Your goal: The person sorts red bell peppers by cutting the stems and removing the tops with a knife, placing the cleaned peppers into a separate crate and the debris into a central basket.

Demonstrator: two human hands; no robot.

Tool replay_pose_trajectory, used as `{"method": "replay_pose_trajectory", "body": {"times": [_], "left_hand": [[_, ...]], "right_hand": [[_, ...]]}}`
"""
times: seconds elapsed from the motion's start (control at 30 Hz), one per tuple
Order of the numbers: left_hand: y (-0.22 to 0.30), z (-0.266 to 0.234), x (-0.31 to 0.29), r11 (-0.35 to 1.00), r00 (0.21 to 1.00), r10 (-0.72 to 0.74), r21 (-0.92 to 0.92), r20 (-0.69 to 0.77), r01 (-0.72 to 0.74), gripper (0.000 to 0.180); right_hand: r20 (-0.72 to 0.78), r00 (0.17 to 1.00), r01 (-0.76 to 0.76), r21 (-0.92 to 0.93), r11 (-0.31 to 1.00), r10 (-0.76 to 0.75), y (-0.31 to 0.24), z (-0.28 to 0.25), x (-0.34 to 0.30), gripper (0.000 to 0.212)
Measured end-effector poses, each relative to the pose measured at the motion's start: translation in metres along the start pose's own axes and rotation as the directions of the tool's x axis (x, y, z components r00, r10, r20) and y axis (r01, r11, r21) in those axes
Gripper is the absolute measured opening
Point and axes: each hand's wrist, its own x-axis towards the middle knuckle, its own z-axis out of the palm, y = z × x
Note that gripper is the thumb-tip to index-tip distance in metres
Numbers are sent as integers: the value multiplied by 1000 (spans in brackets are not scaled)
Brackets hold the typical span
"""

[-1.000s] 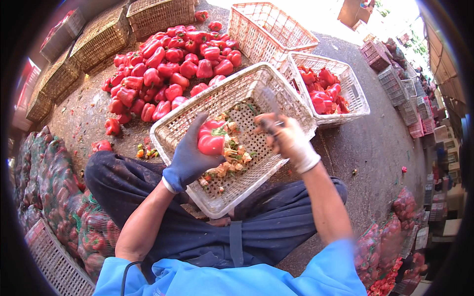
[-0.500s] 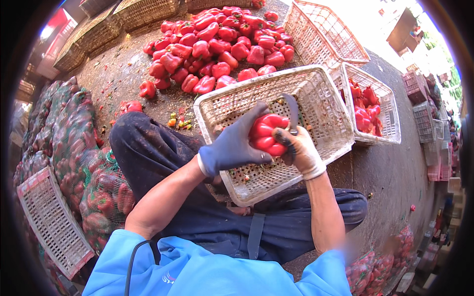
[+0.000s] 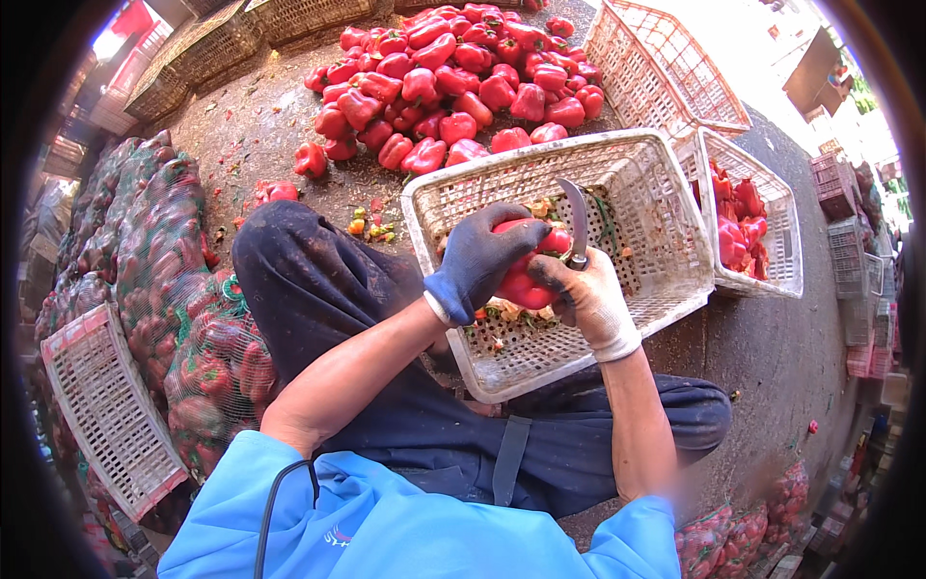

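Note:
A red bell pepper (image 3: 523, 288) is in my left hand (image 3: 475, 253), which wears a blue-grey glove and wraps round its left and far side. Gripped in my right hand (image 3: 596, 301), in a white glove with dark-stained fingers, is a curved knife (image 3: 578, 214). Its blade points away from me, beside the pepper, and the fingers hide most of the handle. The right thumb and fingertips rest at the pepper's right side. Both hands are above a dirty white plastic crate (image 3: 666, 217), which has pepper scraps on its bottom.
A heap of red peppers (image 3: 453, 82) lies on the floor beyond the crate. To the right, a second crate (image 3: 783, 217) holds red peppers. Net sacks of peppers (image 3: 159, 261) and a pale crate (image 3: 111, 410) are on my left. An orange-tinted crate (image 3: 666, 58) stands behind.
The pepper has been turned, and my left fingers now curl over its far side instead of spreading along its left. The whole view has shifted slightly.

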Motion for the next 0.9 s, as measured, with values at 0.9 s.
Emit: {"method": "replay_pose_trajectory", "body": {"times": [0.9], "left_hand": [[-32,-7,5,985,998,-37,-164,56,46,45]], "right_hand": [[-204,976,149,382,912,-74,34,-3,19,43]]}}
